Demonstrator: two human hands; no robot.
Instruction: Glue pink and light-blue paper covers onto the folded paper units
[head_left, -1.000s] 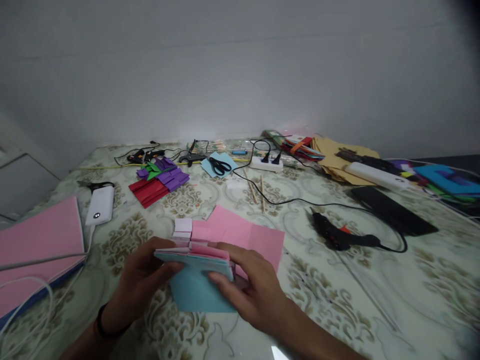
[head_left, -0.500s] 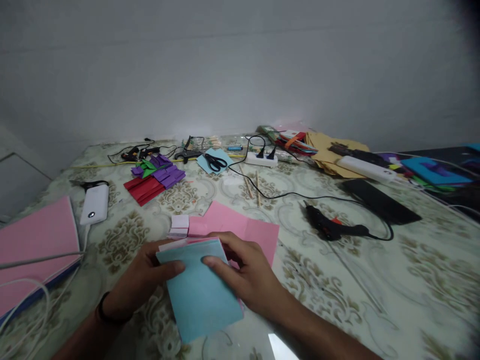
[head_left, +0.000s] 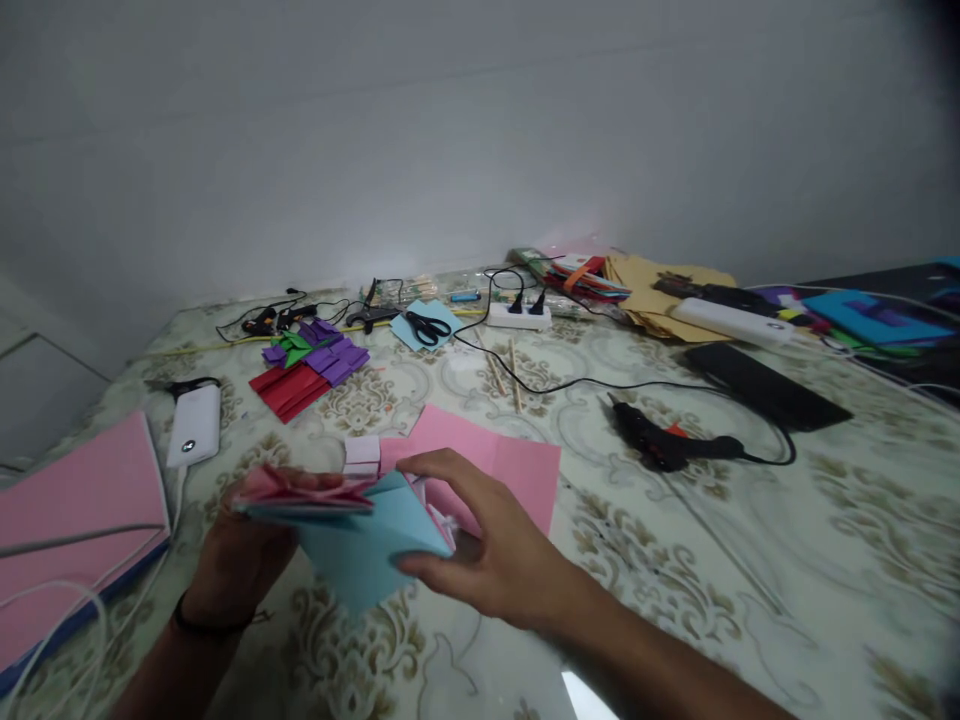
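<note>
Both of my hands hold light blue and pink folded paper (head_left: 360, 560) above the tablecloth. My left hand (head_left: 251, 530) is closed on the left part, where pink layers stand over a blue sheet seen nearly edge-on. At the right end, my right hand (head_left: 469, 540) pinches the paper between thumb and fingers, and the blue part there bends open over pink and white layers. Motion blurs the paper's lower tip. Behind my hands lie a pink paper sheet (head_left: 525, 470) and small white folded paper pieces (head_left: 362, 452).
A black glue gun (head_left: 667, 445) lies to the right, its cord running to a white power strip (head_left: 517, 316). Black scissors (head_left: 427, 328) rest on blue paper. Purple, green and red folded papers (head_left: 292, 385) are at the back left, beyond a white power bank (head_left: 195, 425).
The paper stack, earlier held with its blue face flat toward me, is now tilted and spread. My left hand has moved left and turned with its part; my right hand has shifted its grip.
</note>
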